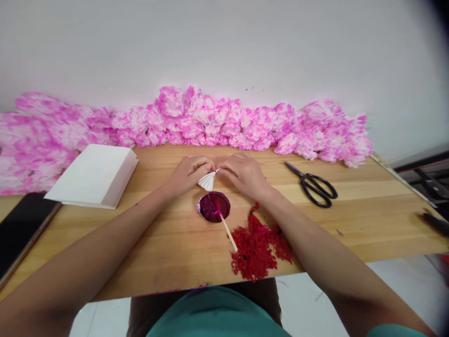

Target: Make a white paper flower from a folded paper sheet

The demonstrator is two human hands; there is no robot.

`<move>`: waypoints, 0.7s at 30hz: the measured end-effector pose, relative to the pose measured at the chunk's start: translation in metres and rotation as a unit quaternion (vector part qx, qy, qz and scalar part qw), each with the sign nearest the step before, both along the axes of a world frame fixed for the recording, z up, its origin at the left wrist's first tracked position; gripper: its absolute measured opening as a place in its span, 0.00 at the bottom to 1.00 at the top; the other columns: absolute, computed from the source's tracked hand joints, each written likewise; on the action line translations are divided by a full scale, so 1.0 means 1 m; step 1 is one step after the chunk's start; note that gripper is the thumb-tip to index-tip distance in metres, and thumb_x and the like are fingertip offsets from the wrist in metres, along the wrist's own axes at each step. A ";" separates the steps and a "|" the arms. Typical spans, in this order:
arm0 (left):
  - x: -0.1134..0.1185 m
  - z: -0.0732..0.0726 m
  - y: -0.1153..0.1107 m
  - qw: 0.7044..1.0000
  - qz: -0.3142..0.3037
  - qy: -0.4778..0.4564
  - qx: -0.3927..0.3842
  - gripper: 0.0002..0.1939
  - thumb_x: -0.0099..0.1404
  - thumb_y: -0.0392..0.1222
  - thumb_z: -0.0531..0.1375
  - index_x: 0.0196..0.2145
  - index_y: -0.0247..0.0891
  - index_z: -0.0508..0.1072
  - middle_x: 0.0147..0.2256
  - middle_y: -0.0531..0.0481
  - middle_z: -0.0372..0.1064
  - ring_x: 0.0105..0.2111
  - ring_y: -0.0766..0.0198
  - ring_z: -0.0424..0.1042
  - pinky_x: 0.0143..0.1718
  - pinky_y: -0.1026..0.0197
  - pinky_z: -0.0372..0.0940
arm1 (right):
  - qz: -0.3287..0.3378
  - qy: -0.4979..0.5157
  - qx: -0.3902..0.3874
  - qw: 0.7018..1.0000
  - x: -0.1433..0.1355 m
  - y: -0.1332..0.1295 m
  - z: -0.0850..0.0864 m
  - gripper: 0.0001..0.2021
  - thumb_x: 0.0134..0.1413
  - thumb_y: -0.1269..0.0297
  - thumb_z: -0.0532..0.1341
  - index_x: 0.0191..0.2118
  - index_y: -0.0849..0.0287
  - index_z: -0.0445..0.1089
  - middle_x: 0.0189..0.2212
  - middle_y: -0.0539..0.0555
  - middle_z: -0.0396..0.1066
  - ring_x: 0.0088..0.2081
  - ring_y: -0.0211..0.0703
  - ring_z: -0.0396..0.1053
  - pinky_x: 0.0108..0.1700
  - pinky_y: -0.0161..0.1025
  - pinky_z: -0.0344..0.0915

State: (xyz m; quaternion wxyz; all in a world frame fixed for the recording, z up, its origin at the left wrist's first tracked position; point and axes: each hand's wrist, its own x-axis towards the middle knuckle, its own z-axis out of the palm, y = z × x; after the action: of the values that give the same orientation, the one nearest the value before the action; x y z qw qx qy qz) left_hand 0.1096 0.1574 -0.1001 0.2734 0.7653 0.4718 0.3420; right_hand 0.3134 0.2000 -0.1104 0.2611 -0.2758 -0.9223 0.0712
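Both hands meet over the middle of the table around a small piece of white pleated paper [206, 181], gathered at its middle and fanned out toward me. My left hand [191, 174] pinches it from the left with closed fingers. From the other side my right hand [246, 175] is closed at the gathered middle, where a bit of red shows. The fingers hide the paper's far half. Just below the hands sits a shallow round dish of dark magenta liquid [206, 208], with a thin pale stick [228, 232] leaning out of it. A heap of red yarn [254, 255] lies by my right forearm.
Black-handled scissors [312, 185] lie right of my hands. On the left stand a thick stack of white paper [91, 173] and a dark flat device [26, 229]. Pink-and-white paper flowers [217, 117] line the wall along the back of the wooden table [157, 248].
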 end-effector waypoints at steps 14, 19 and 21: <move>0.001 -0.001 0.002 1.000 0.002 0.014 0.016 0.17 0.67 0.45 0.49 0.26 0.38 0.70 0.25 0.53 0.69 0.29 0.64 0.66 0.36 0.60 0.60 | -0.023 -0.013 -0.004 1.000 -0.004 -0.004 -0.002 0.11 0.66 0.61 0.54 0.38 0.56 0.73 0.34 0.53 0.76 0.38 0.45 0.69 0.43 0.43 0.59; 0.001 -0.006 0.005 1.000 0.006 0.006 0.026 0.16 0.66 0.47 0.51 0.26 0.37 0.70 0.24 0.53 0.69 0.28 0.65 0.66 0.35 0.61 0.61 | -0.025 -0.020 -0.002 0.999 -0.005 -0.004 -0.001 0.11 0.66 0.61 0.54 0.38 0.56 0.73 0.34 0.53 0.76 0.38 0.45 0.68 0.42 0.42 0.58; 0.001 -0.008 0.005 1.000 0.012 -0.006 0.016 0.15 0.66 0.47 0.53 0.26 0.37 0.70 0.24 0.53 0.68 0.27 0.65 0.66 0.34 0.62 0.61 | -0.028 -0.021 0.007 0.999 -0.005 -0.004 -0.001 0.11 0.66 0.61 0.54 0.38 0.56 0.73 0.34 0.53 0.76 0.37 0.45 0.68 0.42 0.42 0.58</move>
State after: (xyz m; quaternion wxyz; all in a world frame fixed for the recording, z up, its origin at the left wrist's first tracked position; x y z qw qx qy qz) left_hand 0.1109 0.1629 -0.1085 0.2603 0.7615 0.4738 0.3576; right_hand 0.3088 0.1957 -0.1113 0.2453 -0.3010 -0.9201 0.0519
